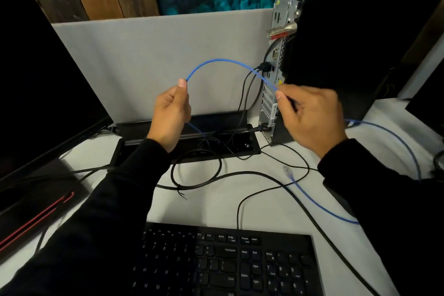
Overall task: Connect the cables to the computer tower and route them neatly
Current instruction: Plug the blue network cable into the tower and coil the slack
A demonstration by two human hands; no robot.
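While both hands are raised over the desk (240, 199), the left hand (171, 116) pinches the blue cable (216, 62) at thumb and finger, and the right hand (310, 115) grips the same cable, which arches between them. Just beyond the right hand stands the computer tower (336, 55), black leads already plugged into its rear. Below the right wrist, the cable's clear plug (287, 172) lies on the desk.
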